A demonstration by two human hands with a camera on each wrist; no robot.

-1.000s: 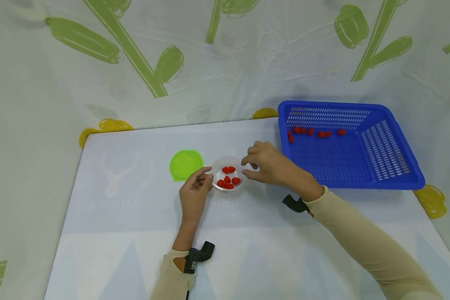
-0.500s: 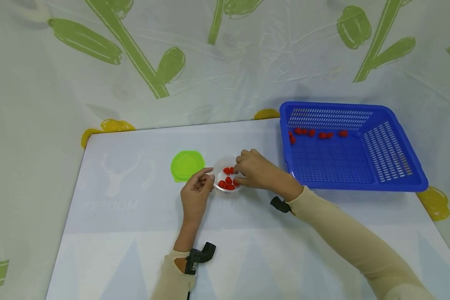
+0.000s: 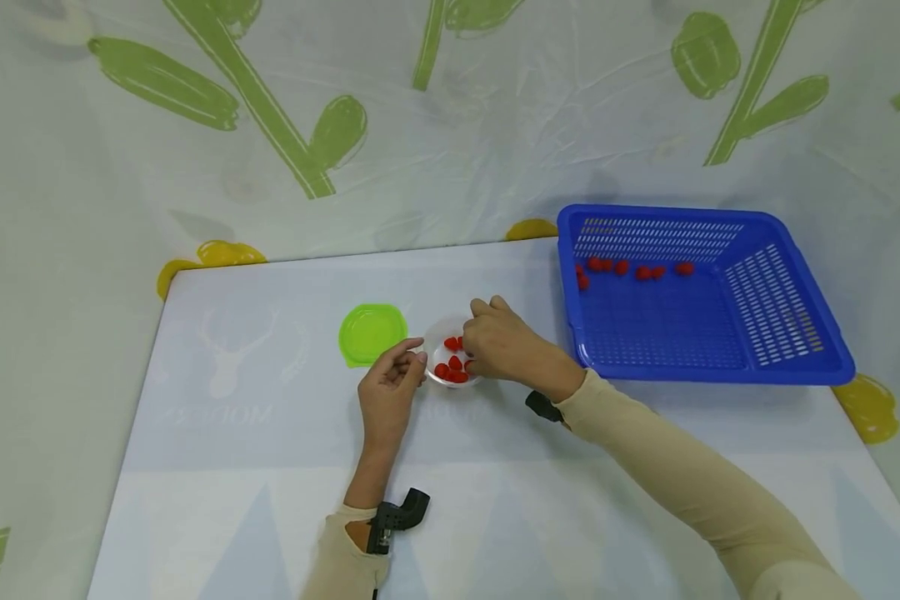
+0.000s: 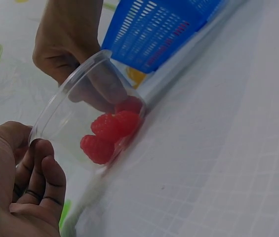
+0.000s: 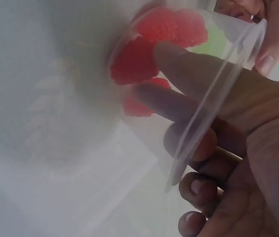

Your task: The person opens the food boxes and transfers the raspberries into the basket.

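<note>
A clear plastic cup [image 3: 435, 333] with several red raspberries [image 4: 97, 149] in its bottom stands on the table. At its left side my left hand [image 3: 390, 392] pinches the rim between thumb and finger, seen close up in the left wrist view. My right hand [image 3: 501, 342] reaches over the opposite rim, thumb and index finger down inside the cup. In the right wrist view those two fingertips pinch one raspberry [image 5: 134, 61] near the cup's bottom, its other fingers staying by the rim. From the head view, this hand hides part of the cup.
Just behind and left of the cup lies a bright green lid [image 3: 372, 333]. A blue perforated basket [image 3: 667, 329] stands on the right, with several raspberries [image 3: 621, 267] along its back and left sides. A wall with painted green leaves rises behind the table [image 3: 232, 425].
My right hand has moved left and down into the cup, from beside its rim to the raspberries inside, its thumb and finger closing. My left hand stays at the rim.
</note>
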